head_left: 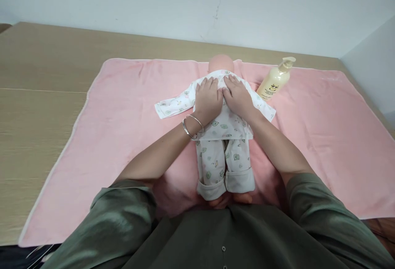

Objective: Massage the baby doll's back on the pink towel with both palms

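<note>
A baby doll (221, 63) lies face down, its bald head towards the wall and its feet near my body. It wears a white printed shirt (224, 127) and matching trousers (236, 158) with turned-up cuffs. My left hand (209, 98) rests flat on the left side of the doll's upper back, two silver bangles at the wrist. Beside it, my right hand (238, 96) lies flat on the right side of the upper back. Both hands have fingers stretched out, pointing away from me, and the thumbs nearly meet. The doll's face is hidden.
A pale yellow pump bottle (274, 80) stands just right of the doll's shoulder, close to its sleeve. Under everything spreads a pink blanket (123, 108) on a wooden table (46, 67). A white wall (154, 5) with a crack rises behind the table.
</note>
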